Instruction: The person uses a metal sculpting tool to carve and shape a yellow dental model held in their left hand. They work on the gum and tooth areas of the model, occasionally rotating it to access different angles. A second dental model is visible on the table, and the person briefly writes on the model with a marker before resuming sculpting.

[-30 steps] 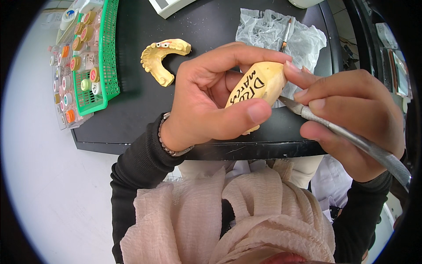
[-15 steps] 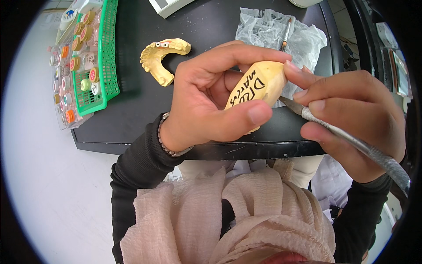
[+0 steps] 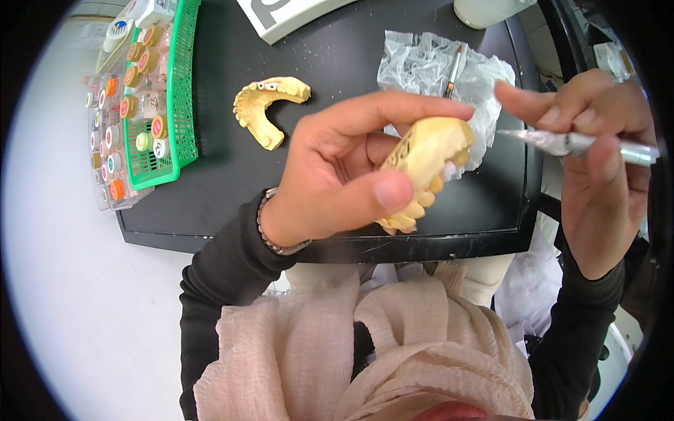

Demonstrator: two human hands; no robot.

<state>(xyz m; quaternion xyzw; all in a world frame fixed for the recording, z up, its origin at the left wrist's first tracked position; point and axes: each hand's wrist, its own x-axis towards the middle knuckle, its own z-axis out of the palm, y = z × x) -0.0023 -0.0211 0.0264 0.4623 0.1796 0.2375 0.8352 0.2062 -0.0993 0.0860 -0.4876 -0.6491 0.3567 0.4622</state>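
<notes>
A yellow plaster dental model (image 3: 435,151) is gripped in my left hand (image 3: 337,161), thumb on the near side and index finger along its top. Its teeth face down and to the right, and one paler tooth shows near its right edge. Off to the right, my right hand (image 3: 597,147) is closed round a silver craft knife (image 3: 562,142), its blade pointing left toward the model but apart from it. That hand's index finger stretches out above the blade. A second yellow dental model (image 3: 263,116), horseshoe-shaped with two white teeth, lies on the black table (image 3: 217,189).
A green basket (image 3: 184,91) with several small capped jars stands at the left, beside a clear rack of more jars (image 3: 105,140). Crumpled translucent wrapping (image 3: 414,67) with a thin brush (image 3: 455,70) lies behind my hands. A white box (image 3: 295,17) and a white container (image 3: 488,10) sit at the back.
My right hand has drawn the knife away from the model, to the right and upward. My left hand has turned the model, so its teeth show and the black writing is mostly hidden.
</notes>
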